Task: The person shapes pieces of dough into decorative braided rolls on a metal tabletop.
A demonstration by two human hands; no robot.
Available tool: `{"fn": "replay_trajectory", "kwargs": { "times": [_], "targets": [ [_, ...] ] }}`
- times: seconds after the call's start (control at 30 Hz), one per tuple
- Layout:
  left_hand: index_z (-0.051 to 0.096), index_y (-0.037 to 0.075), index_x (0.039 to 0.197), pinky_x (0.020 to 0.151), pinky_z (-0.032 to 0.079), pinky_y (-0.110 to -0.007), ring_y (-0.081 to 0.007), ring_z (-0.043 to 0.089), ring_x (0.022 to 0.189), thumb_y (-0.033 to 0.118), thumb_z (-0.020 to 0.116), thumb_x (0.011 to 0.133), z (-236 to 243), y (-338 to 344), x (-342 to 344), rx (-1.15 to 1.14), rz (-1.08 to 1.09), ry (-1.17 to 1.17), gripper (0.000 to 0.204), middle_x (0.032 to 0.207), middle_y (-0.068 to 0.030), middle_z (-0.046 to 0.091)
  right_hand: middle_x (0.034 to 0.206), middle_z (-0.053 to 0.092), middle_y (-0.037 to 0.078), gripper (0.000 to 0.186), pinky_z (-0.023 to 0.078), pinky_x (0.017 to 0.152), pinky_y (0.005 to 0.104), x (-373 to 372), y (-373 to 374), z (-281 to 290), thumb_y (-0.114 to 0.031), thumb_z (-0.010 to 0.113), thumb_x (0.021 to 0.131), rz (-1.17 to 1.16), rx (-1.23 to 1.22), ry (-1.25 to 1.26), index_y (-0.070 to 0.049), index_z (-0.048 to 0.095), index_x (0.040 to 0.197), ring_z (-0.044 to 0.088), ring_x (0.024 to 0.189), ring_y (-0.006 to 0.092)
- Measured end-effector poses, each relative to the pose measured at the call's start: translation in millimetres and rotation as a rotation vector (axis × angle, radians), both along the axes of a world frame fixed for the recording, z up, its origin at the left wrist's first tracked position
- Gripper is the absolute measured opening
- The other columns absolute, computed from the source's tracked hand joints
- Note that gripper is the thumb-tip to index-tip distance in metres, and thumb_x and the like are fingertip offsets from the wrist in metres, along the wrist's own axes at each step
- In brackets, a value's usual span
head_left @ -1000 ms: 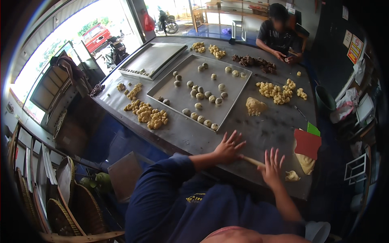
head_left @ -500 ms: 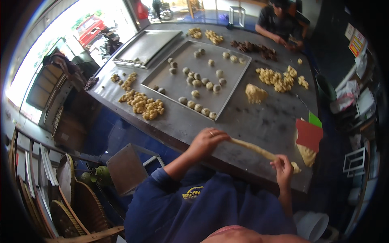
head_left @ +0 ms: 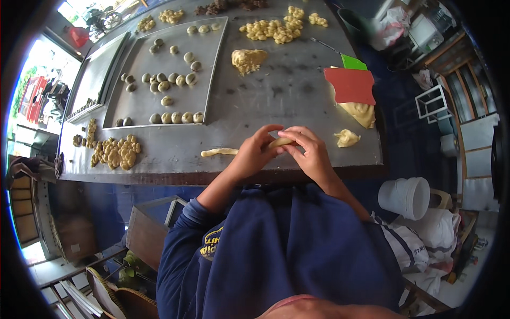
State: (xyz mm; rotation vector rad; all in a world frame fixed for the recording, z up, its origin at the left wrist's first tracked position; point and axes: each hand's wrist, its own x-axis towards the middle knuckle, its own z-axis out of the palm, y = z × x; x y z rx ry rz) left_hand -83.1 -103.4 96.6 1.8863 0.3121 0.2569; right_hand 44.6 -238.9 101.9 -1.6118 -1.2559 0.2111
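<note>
My left hand [head_left: 254, 155] is closed around a rope of pale yellow dough [head_left: 219, 152], whose free end sticks out to its left over the table's front edge. My right hand [head_left: 309, 154] pinches the dough on the other side, close against the left fingers. A short stretch of dough [head_left: 280, 142] shows between the two hands. Whether it is one piece with the left end is hidden by my left hand. To the right of my right hand lies a small torn lump of dough [head_left: 347, 139].
A metal tray [head_left: 211, 80] of round filled balls stands on the table [head_left: 297, 95]. Small dough pieces [head_left: 116, 153] lie at left, more [head_left: 273, 31] at the back, beside a crumbly yellow mound [head_left: 248, 60]. A red sheet [head_left: 350, 86] covers a larger dough mass [head_left: 359, 112].
The dough rope was stretched between my widely spaced hands; now my hands have come together on it. My view has swung right, and the other person is out of view.
</note>
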Motion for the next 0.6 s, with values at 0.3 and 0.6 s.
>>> {"fn": "replay_trajectory", "kwargs": {
  "times": [0.3,0.6],
  "targets": [
    [0.05,0.003,0.128,0.07,0.047,-0.023,-0.0094,0.059,0.079,0.016,0.063,0.096,-6,-5,3,-0.405,0.016,-0.028,0.038,0.087,-0.0029,0.066,0.091,0.069,0.012,0.019,0.053,0.072,0.0355,2,-4,2,0.0,0.073,0.079,0.007,0.006,-0.088,-0.003,0.069,0.097,0.068,0.083,0.0264],
    [0.054,0.004,0.108,0.077,0.049,-0.029,-0.0162,0.063,0.083,0.007,0.065,0.09,-28,2,2,0.025,0.369,-0.036,0.022,0.087,-0.0063,0.067,0.093,0.066,0.008,0.018,0.051,0.08,0.0262,14,-14,-5,-0.007,0.066,0.092,0.439,0.028,1.501,0.0,0.063,0.109,0.063,0.083,0.0131]
  ]
}}
